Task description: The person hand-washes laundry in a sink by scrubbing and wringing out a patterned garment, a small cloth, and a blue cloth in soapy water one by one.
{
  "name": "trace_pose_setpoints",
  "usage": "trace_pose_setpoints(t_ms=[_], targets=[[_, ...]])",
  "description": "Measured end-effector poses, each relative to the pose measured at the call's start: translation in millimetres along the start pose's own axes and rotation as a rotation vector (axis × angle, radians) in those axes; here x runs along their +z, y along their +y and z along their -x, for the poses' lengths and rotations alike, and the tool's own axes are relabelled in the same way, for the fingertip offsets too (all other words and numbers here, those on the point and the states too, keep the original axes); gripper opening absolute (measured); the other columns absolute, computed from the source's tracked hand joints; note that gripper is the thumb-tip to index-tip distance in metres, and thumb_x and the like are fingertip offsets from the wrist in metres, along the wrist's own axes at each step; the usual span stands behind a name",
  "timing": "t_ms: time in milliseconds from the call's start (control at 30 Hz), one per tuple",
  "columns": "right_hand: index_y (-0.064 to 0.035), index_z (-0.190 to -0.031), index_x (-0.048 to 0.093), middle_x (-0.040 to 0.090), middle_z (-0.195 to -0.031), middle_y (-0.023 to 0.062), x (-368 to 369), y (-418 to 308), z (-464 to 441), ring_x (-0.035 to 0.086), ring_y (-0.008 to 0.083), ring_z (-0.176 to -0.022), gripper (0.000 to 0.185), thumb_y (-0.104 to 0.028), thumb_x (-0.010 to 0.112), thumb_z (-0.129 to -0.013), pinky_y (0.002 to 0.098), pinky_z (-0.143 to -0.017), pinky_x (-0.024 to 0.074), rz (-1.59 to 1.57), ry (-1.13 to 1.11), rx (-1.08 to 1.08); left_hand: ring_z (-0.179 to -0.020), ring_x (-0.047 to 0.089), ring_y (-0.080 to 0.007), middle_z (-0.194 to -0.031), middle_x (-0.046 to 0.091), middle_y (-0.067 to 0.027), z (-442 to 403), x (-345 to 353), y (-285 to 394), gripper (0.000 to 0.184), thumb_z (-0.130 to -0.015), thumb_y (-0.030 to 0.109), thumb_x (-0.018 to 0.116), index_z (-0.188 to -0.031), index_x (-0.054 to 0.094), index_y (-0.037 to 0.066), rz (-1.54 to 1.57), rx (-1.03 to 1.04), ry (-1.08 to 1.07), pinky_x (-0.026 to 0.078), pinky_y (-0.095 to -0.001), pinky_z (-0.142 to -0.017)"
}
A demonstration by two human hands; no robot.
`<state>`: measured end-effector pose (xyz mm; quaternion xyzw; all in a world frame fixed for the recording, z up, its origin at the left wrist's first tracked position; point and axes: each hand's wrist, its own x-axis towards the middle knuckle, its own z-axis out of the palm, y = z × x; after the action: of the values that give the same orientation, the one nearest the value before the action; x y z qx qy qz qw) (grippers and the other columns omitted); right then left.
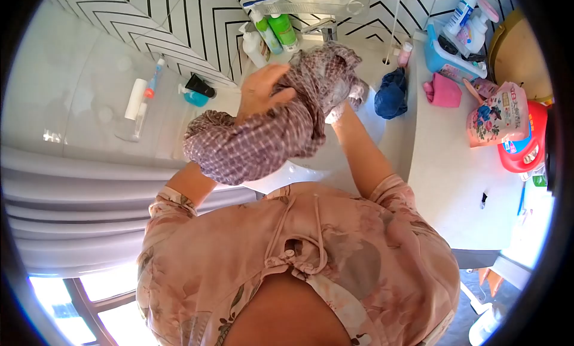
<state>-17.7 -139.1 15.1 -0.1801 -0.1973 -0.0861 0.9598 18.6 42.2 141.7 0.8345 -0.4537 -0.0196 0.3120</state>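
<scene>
A wet, bunched checked cloth [257, 144] in grey-purple is held up over the white sink [371, 127]. My left hand [263, 92] grips its upper left part, with the fingers bent over the fabric and a fold of the cloth draped around the wrist. On the right side of the bundle, my right hand [338, 111] is mostly covered by the cloth; a little foam shows at the wrist, and its fingers are hidden. A dark blue wet cloth [391, 93] lies at the sink's right edge, apart from both hands.
Behind the cloth are a faucet [327, 30] and green and white bottles [283, 32]. To the right, the counter [445, 172] bears a pink cloth [442, 90], a blue basket [445, 62], a pink pouch [499, 116] and a red jug [529, 142]. Tubes [136, 99] lie at the left.
</scene>
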Motion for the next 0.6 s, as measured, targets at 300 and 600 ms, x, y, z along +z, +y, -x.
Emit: trace_pose_setpoints(t_ms=[300, 600], targets=[[-0.0063, -0.118, 0.046, 0.050, -0.117, 0.0119, 65.1, -52.2, -19.7, 0.047, 0.0251, -0.106, 0.040, -0.032, 0.040, -0.088, 0.0368, -0.092, 0.0380, 1.598, -0.267, 0.259, -0.129, 0.030, -0.0187, -0.132, 0.042, -0.0016, 4.5, 20.6, 29.6, 0.027, -0.078, 0.016, 0.051, -0.105, 0.048, 0.013, -0.440, 0.808, -0.321, 0.012, -0.0544, -0.103], [-0.0063, -0.112, 0.051, 0.054, -0.110, 0.0132, 78.3, -52.3, -44.3, 0.051, 0.0255, -0.099, 0.036, -0.029, 0.047, -0.084, 0.0363, -0.088, 0.0402, 1.916, -0.580, 0.497, -0.123, 0.038, -0.0179, -0.123, 0.049, -0.0047, -18.0, 32.6, 39.5, 0.022, -0.075, 0.018, 0.053, -0.096, 0.053, 0.016, -0.332, 0.920, -0.486, 0.013, -0.0568, -0.100]])
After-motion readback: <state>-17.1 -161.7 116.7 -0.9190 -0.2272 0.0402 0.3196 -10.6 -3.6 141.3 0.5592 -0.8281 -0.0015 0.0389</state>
